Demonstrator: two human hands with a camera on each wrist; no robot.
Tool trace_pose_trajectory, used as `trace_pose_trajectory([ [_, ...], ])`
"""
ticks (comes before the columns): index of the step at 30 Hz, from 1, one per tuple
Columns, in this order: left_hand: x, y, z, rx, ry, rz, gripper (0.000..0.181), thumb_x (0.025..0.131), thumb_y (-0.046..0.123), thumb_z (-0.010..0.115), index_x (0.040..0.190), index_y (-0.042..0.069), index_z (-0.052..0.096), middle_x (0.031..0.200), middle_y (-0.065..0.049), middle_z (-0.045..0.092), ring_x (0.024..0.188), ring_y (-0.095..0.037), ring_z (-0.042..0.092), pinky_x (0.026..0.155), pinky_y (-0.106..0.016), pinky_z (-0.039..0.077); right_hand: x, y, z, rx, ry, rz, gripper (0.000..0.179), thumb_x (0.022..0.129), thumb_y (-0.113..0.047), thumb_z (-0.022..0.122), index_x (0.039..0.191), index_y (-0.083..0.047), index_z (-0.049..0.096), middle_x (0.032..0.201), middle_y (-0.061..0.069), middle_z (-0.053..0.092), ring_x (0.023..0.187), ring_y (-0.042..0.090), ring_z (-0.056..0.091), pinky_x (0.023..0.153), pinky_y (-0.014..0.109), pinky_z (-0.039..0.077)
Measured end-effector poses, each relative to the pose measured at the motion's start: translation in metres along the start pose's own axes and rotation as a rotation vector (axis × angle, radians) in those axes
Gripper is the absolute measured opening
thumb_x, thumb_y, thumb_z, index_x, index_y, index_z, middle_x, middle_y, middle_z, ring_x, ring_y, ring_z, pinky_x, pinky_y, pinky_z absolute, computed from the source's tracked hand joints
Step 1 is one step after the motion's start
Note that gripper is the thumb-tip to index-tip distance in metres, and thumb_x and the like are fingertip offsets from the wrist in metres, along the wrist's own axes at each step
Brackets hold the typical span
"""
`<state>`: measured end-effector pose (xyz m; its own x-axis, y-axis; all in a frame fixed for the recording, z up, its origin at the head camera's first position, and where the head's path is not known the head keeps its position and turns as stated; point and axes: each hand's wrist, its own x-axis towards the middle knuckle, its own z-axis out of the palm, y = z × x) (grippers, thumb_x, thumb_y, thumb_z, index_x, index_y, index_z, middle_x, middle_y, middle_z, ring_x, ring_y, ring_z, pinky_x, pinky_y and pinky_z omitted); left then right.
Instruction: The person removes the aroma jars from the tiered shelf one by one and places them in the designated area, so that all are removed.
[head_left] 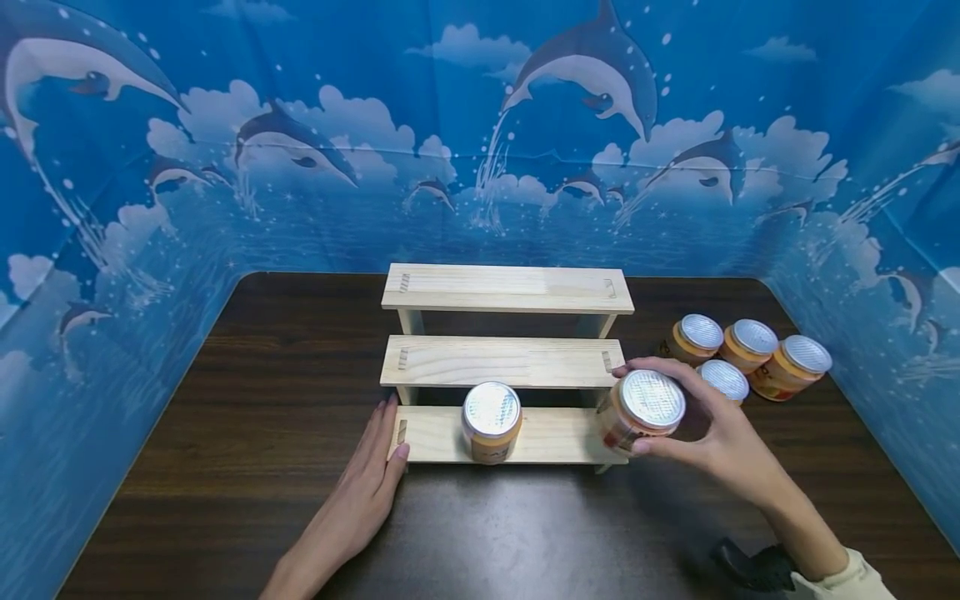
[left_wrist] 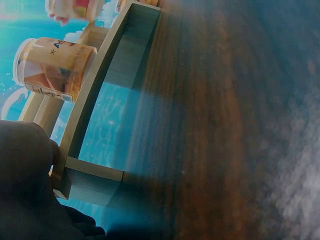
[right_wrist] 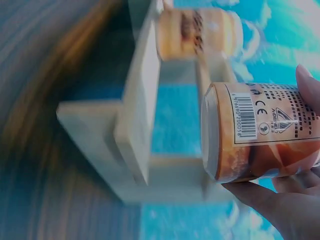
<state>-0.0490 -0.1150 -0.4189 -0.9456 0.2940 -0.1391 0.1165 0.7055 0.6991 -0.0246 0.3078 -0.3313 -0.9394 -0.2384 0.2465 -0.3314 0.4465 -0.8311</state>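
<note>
A pale wooden three-step rack stands on the dark table. My left hand rests with straight fingers against the left end of its lowest step. On the middle of that step an orange-labelled can with a silver lid stands upright. My right hand grips a second such can round its side, thumb in front and fingers behind. This can is over the right end of the lowest step, and its base hangs clear of the wood in the right wrist view. Its barcode shows there.
At the right back of the table stand several more silver-lidded cans, close together. A blue dolphin-print cloth walls the table at the back and both sides. A black strap-like thing lies by the right forearm.
</note>
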Motion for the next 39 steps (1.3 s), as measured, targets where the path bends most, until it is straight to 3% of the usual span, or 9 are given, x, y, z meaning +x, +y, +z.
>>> trace_pose_trajectory([
  [5,-0.001,0.000,0.000,-0.003,0.004,0.007,0.071,0.122,0.044,0.034,0.178,0.009,0.007,0.184,-0.024,0.005,0.170,-0.045,0.009,0.132,-0.070,0.018,-0.020,0.004,-0.033,-0.118,0.159,0.059,0.094,0.079,0.022,0.087,0.161,-0.006,0.051,0.152,-0.003,0.063,0.136,0.004,0.060,0.100,0.009,0.051],
  [12,0.000,0.001,-0.001,0.000,0.007,0.017,0.071,0.122,0.044,0.034,0.177,0.008,0.008,0.184,-0.023,0.006,0.170,-0.045,0.009,0.132,-0.070,0.019,-0.049,0.025,-0.071,-0.256,0.418,0.184,0.089,0.088,0.020,0.081,0.165,-0.013,0.049,0.147,-0.014,0.055,0.119,-0.002,0.061,0.085,0.004,0.052],
  [18,0.000,0.000,0.000,0.000,0.021,0.034,0.069,0.122,0.041,0.034,0.177,0.008,0.009,0.184,-0.023,0.008,0.170,-0.045,0.010,0.132,-0.069,0.019,-0.064,0.046,-0.090,-0.279,0.538,0.258,0.084,0.093,0.017,0.077,0.164,-0.017,0.049,0.139,-0.020,0.054,0.112,-0.008,0.059,0.081,0.001,0.049],
  [29,-0.001,-0.001,0.001,-0.016,0.033,0.057,0.068,0.122,0.039,0.035,0.177,0.007,0.010,0.183,-0.024,0.009,0.169,-0.045,0.010,0.132,-0.069,0.019,-0.072,0.081,-0.097,-0.270,0.580,0.400,0.076,0.096,0.007,0.079,0.161,-0.018,0.047,0.127,-0.024,0.048,0.102,-0.012,0.056,0.074,0.001,0.049],
  [35,0.000,-0.002,0.002,-0.028,0.042,0.075,0.067,0.122,0.037,0.036,0.177,0.006,0.012,0.183,-0.025,0.009,0.169,-0.046,0.010,0.131,-0.070,0.019,-0.073,0.096,-0.096,-0.330,0.557,0.502,0.077,0.100,-0.010,0.083,0.165,-0.014,0.042,0.124,-0.027,0.041,0.098,-0.011,0.049,0.069,0.003,0.045],
  [39,0.000,-0.002,0.001,-0.027,0.036,0.065,0.068,0.122,0.038,0.035,0.177,0.006,0.011,0.183,-0.024,0.008,0.169,-0.045,0.010,0.131,-0.070,0.019,-0.072,0.105,-0.095,-0.353,0.513,0.542,0.080,0.099,-0.018,0.085,0.165,-0.009,0.040,0.129,-0.010,0.048,0.097,-0.010,0.046,0.069,0.004,0.043],
])
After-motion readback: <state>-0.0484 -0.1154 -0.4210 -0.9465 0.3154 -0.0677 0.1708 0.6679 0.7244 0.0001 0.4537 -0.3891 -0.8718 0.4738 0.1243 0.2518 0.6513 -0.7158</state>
